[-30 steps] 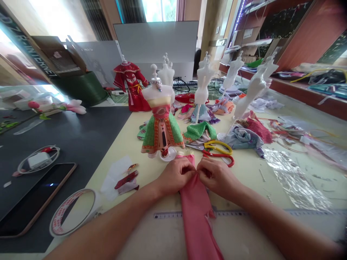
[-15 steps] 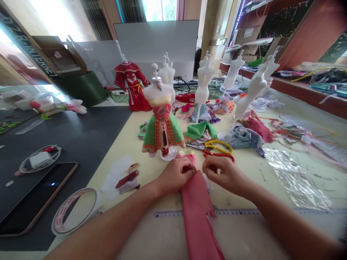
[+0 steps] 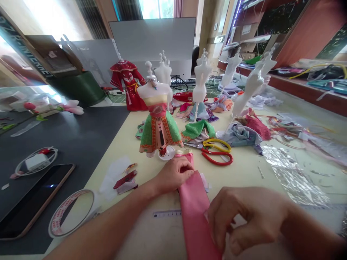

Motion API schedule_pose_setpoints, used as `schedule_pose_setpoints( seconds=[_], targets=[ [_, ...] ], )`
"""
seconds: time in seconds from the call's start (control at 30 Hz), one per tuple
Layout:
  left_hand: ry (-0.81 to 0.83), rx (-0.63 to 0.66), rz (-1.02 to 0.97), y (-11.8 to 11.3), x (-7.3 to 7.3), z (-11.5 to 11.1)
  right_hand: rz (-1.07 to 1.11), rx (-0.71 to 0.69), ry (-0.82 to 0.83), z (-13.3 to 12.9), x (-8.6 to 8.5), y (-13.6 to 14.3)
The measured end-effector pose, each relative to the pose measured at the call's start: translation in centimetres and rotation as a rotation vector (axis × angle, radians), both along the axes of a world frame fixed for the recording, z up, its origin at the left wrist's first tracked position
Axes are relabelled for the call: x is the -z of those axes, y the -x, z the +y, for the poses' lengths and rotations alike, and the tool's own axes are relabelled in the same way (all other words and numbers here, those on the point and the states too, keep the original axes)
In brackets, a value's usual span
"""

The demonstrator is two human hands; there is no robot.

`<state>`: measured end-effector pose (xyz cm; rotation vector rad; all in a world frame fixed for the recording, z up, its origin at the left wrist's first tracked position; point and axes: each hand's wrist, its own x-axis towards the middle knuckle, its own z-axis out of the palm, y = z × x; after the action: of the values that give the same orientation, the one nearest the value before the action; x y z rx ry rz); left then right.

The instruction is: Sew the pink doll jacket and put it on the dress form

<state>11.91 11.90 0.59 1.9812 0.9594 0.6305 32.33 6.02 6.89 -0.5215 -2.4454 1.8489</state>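
A long strip of pink fabric (image 3: 195, 213) runs from the middle of the table down to the bottom edge of the view. My left hand (image 3: 176, 172) pinches its upper end between thumb and fingers. Over the strip's lower right edge is my right hand (image 3: 244, 216), fingers curled and slightly blurred; whether it grips the cloth is unclear. Part of a ruler (image 3: 166, 213) shows left of the strip. Just beyond my left hand stands a small dress form (image 3: 155, 90) in a green and pink dress (image 3: 159, 131).
Red-handled and yellow-handled scissors (image 3: 217, 157) lie beyond my hands. A tape roll (image 3: 93, 207) and phone (image 3: 35, 198) are at the left. Bare white dress forms (image 3: 200, 81) and cloth pieces (image 3: 242, 135) stand behind; clear film (image 3: 295, 177) lies right.
My right hand has left the strip's upper end and come down and toward me, to its lower right edge. My left hand keeps its hold. The view has shifted slightly.
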Motion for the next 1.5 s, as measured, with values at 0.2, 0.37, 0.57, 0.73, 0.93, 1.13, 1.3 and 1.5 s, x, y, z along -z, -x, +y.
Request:
schedule_pose_setpoints(
  seconds=[0.2, 0.37, 0.57, 0.73, 0.93, 1.13, 1.3, 1.5],
  targets=[
    [0.01, 0.012, 0.015, 0.0, -0.4, 0.1, 0.013, 0.525, -0.336, 1.9, 0.5, -2.0],
    [0.045, 0.025, 0.002, 0.0, -0.5, 0.1, -0.099, 0.893, -0.899, 3.6, 2.9, -1.6],
    [-0.012, 0.061, 0.005, 0.0, -0.4, 0.0, -0.375, 0.669, -0.947, 3.5, 4.5, -0.6],
    [-0.193, 0.094, 0.041, -0.1, -0.3, -0.1, -0.416, 0.676, -0.923, 3.2, 5.0, 0.3],
    [-0.368, 0.126, 0.211, -0.3, -0.2, -0.1, -0.426, 0.666, -0.91, 3.0, 5.4, 0.9],
    [-0.434, 0.045, 0.232, -0.4, 0.3, 0.0, -0.501, 0.71, -0.92, 3.1, 5.7, 1.2],
    [-0.337, -0.016, 0.121, -0.2, -0.2, -0.1, -0.478, 0.699, -0.913, 3.1, 5.7, 1.1],
    [-0.447, 0.025, 0.166, -0.3, -1.1, -1.0, -0.488, 0.699, -0.901, 3.1, 5.5, 1.1]
  ],
)
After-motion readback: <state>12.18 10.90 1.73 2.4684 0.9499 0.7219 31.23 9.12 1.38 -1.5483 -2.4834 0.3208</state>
